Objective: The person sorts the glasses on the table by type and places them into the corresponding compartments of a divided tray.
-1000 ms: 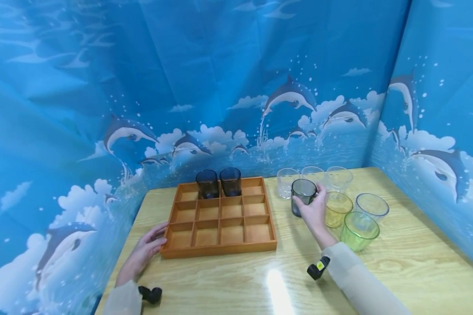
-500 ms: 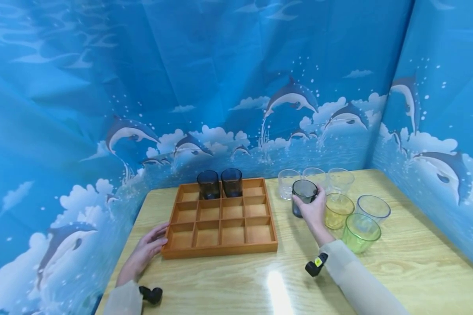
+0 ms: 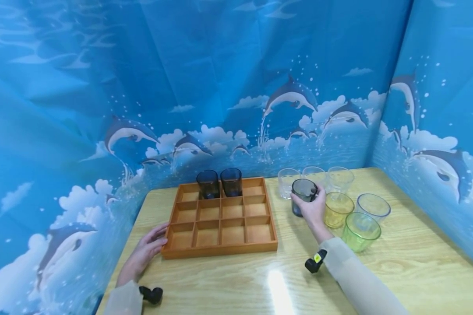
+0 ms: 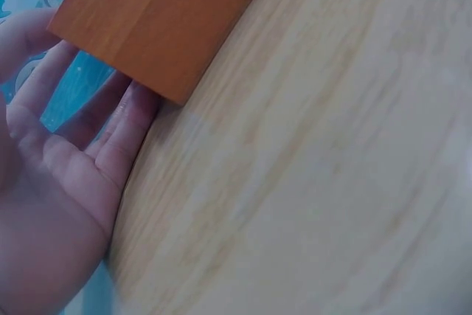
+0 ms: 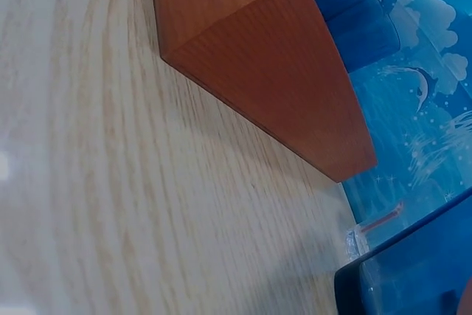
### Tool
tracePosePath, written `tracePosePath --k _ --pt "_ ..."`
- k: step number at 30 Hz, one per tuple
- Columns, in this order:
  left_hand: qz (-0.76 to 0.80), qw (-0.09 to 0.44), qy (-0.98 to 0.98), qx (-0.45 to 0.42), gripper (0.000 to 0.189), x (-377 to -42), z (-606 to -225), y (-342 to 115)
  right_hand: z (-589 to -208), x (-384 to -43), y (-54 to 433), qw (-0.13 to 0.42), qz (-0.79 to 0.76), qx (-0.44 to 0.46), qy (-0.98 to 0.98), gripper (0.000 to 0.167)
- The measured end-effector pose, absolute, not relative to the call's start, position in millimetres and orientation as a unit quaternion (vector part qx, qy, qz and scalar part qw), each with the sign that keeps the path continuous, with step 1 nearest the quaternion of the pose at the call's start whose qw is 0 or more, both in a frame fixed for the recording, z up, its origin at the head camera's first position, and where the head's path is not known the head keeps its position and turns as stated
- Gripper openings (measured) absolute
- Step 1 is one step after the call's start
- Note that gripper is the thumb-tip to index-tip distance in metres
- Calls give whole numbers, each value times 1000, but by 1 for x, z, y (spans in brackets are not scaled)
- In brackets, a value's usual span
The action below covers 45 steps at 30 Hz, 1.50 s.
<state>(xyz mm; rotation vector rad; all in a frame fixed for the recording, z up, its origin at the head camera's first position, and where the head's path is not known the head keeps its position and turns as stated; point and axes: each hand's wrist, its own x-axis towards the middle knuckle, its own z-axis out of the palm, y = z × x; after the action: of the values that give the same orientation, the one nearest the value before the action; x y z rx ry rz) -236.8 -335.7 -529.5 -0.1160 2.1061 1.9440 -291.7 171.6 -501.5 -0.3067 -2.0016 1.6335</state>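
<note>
My right hand [image 3: 314, 213] holds a dark grey drinking glass [image 3: 299, 205] by its side, thumb on the near left and fingers behind. The glass stands upright to the right of a wooden compartment box [image 3: 222, 250]; part of its blue-looking wall [image 5: 413, 263] shows in the right wrist view. Whether its base touches the table is unclear. At the box's left side, my left hand [image 3: 142, 251] rests with fairly straight fingers [image 4: 125, 130] against the wood. Two dark glasses, one left [image 3: 208, 186] and one right [image 3: 231, 183], stand in the back row's middle compartments.
Behind the held glass are clear glasses, including one at the left [image 3: 285, 186] and one at the right [image 3: 340, 179]. A yellow glass [image 3: 337, 212], a green glass [image 3: 358, 236] and a purple-rimmed clear glass [image 3: 374, 208] stand right of my hand. A dolphin-print backdrop [image 3: 236, 87] borders the table [image 3: 220, 284].
The view shifts very slightly. Both hands, the held glass and the box keep practically the same places.
</note>
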Motion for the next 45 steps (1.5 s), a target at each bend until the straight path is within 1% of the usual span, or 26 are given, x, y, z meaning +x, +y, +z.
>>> tracePosePath --k 6,16,22,37,40,45 --pt "672 140 726 -42 62 -237 -529 -335 -502 -289 172 283 598 -115 -741 87" --pt "671 138 728 -41 63 -238 -530 -337 -488 -284 172 275 604 -94 -742 85" --pt "666 135 732 -50 65 -239 -529 -337 -482 -282 171 251 614 -83 -744 87" --pt "675 137 723 -49 65 -239 -530 -337 -470 -277 171 220 616 -38 -755 86" --pt "674 136 724 -47 65 -239 -530 -337 -465 -276 169 213 614 -21 -760 83" --pt "672 131 728 -41 65 -238 -532 -338 -444 -267 158 196 635 16 -747 77"
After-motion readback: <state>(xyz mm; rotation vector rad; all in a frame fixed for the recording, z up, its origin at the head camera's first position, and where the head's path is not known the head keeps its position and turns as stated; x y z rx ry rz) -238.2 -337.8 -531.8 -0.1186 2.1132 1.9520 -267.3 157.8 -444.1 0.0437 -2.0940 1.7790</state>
